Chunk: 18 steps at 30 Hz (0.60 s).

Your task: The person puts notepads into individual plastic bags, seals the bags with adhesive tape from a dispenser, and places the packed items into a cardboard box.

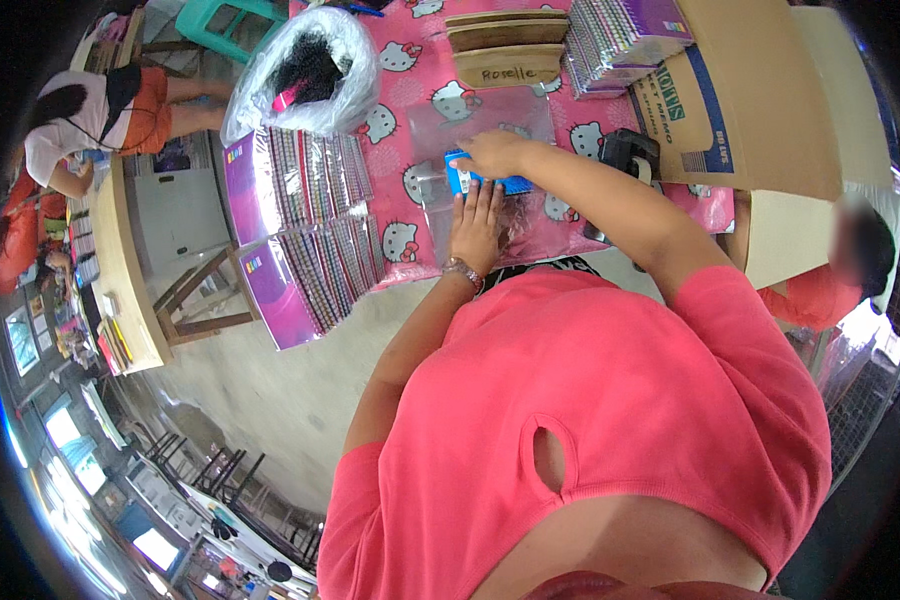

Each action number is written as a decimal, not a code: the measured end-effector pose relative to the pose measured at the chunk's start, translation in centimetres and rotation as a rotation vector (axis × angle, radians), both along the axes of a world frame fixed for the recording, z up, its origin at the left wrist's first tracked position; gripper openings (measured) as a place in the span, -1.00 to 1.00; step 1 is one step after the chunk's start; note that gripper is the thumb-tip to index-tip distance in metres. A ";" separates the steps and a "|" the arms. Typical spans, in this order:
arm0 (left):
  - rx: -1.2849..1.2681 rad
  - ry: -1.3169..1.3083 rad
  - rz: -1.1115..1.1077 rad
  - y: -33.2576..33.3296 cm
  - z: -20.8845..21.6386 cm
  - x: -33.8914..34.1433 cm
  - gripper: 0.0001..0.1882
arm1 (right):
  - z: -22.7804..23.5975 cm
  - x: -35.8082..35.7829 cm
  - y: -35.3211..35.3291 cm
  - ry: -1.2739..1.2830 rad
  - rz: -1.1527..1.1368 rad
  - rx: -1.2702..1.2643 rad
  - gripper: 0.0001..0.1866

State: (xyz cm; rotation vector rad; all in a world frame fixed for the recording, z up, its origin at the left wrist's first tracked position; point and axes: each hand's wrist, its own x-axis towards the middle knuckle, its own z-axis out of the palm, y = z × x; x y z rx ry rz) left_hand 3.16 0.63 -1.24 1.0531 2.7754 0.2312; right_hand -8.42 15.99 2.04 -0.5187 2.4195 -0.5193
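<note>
While blue pack (457,179) lies beneath, left grip (478,226) spread on near edge; right grip (495,154) atop, pinch unclear.

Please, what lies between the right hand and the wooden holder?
The head view shows clear plastic film over pink tablecloth between the right hand and the wooden holder.

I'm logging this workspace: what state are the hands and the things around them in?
Left hand: fingers laid on blue pack.
Right hand: touching blue pack; grip unclear.
Blue pack: partly covered by hands.
Clear plastic: spread around blue pack.
Plastic bag: open, black contents showing.
Spiral notebooks: stacked.
Pink tablecloth: spread, partly covered.
Cardboard box: open or shut unclear.
</note>
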 end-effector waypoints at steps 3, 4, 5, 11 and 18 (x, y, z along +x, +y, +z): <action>-0.050 0.032 -0.008 0.3 0.4 0.2 -0.13 | -2.4 -0.9 0.5 0.035 -0.053 -0.055 -0.39; -0.059 0.065 -0.022 0.5 0.6 0.0 -0.14 | -3.9 -2.1 1.5 0.104 -0.047 -0.101 -0.50; -0.059 0.070 -0.023 0.7 0.9 -0.1 -0.14 | -5.4 -3.2 2.4 0.175 -0.036 -0.146 -0.59; -0.145 0.129 -0.037 0.2 1.2 -0.1 -0.11 | -6.2 -3.4 3.6 0.495 -0.350 0.141 -0.80; -0.073 -0.075 -0.039 0.0 3.1 -0.8 -0.08 | -5.5 -4.1 3.9 0.743 -0.274 0.087 -0.90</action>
